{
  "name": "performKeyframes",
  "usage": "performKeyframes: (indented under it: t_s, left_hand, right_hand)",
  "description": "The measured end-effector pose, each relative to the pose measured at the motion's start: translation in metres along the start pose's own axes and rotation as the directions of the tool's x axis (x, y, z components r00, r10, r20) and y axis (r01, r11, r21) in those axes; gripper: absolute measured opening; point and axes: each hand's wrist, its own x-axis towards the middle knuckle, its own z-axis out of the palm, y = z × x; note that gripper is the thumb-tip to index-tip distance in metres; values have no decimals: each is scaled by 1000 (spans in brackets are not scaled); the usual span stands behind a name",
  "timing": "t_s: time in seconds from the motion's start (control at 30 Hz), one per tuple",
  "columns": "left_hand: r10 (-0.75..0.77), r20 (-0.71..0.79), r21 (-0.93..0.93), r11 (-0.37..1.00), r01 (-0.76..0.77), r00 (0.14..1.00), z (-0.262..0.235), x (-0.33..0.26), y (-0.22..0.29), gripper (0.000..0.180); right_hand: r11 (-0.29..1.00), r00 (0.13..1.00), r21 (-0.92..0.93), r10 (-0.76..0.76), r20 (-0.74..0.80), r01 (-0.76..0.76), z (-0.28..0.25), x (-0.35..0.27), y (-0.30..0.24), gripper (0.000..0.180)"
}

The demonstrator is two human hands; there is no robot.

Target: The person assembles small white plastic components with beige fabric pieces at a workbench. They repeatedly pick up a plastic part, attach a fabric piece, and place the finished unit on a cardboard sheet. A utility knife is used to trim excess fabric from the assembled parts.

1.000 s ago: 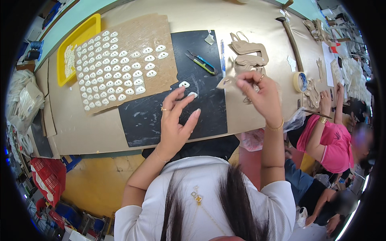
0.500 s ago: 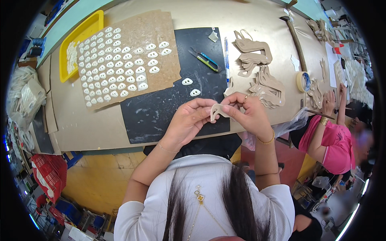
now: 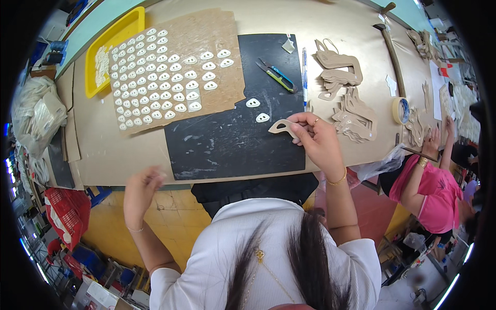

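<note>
A beige leather-like cut piece (image 3: 277,127) with an oval hole is pinched between the thumb and fingers of my right hand (image 3: 321,140), over the black mat (image 3: 217,147). My left hand (image 3: 142,192) is apart from it, off to the left by the table's front edge; its fingertips are smeared by motion. Two small white pieces with two holes each, one of them (image 3: 263,118) close to the held piece, lie on the mat. Many like them sit in rows on a brown sheet (image 3: 222,31) to the left.
A yellow tray (image 3: 138,20) with white pieces stands at the far left. Thread snips (image 3: 277,75) and a pen (image 3: 305,77) lie beyond my right hand. Stacked beige cut-outs (image 3: 356,111), a tape roll (image 3: 400,110) and a hammer (image 3: 391,54) are further right, near a co-worker in pink (image 3: 431,194).
My left hand has let go of the beige piece and moved left, toward the table's front edge. The right hand keeps the piece, which now shows flatter with its hole visible.
</note>
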Motion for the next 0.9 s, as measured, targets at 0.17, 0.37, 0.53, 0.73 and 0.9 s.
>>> performKeyframes:
  t_s: [0.17, 0.37, 0.53, 0.73, 0.9]
  left_hand:
    - [222, -474, 510, 858, 60, 852, 7, -2, -7, 59]
    - [647, -391, 303, 762, -572, 654, 78, 21, 81, 52]
    - [804, -281, 256, 589, -766, 524, 126, 37, 109, 47]
    - [828, -234, 333, 561, -758, 510, 136, 50, 114, 49]
    - [836, -210, 376, 548, -748, 507, 137, 52, 116, 51]
  right_hand:
    - [999, 1000, -34, 7, -3, -7, 19, 18, -5, 15]
    - [983, 1000, -181, -14, -9, 12, 31, 30, -9, 16]
    - [976, 1000, -216, -17, -16, 13, 33, 31, -8, 15]
    - [977, 999, -210, -45, -14, 41, 32, 31, -8, 17]
    - [975, 998, -216, -59, -12, 55, 31, 32, -6, 16]
